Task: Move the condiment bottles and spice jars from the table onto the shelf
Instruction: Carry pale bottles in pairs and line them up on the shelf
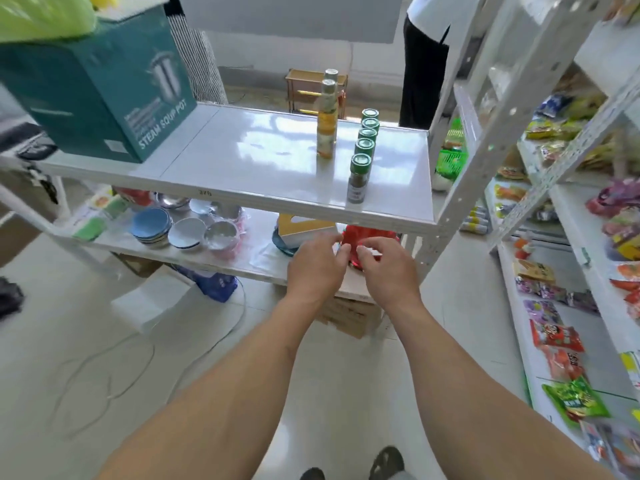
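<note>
Both hands hang empty in front of the shelving unit, below its top board: the left hand (pixel 317 265) and the right hand (pixel 386 268) sit side by side with fingers loosely curled, pinching nothing. On the glossy white top shelf board (pixel 263 168) stand two tall clear condiment bottles of yellow liquid with silver caps (pixel 327 128), one behind the other, and just to their right a straight file of five small green-lidded glass spice jars (pixel 363 150) running from the front edge toward the back. The nearest jar (pixel 358 180), holding brown powder, stands close to the front lip. No table with further bottles shows here, so whether any remain to fetch cannot be told. If more do come, it would probably be best to set them behind or beside the existing rows, lowering each upright and letting go only once it stands flat, because the front jar could easily be knocked off the edge by a passing wrist. Farther left on the same board sits a teal cardboard box printed "STEAM SOUP POT" (pixel 100 88); beneath, a lower shelf holds stacked blue and white bowls (pixel 180 230).
</note>
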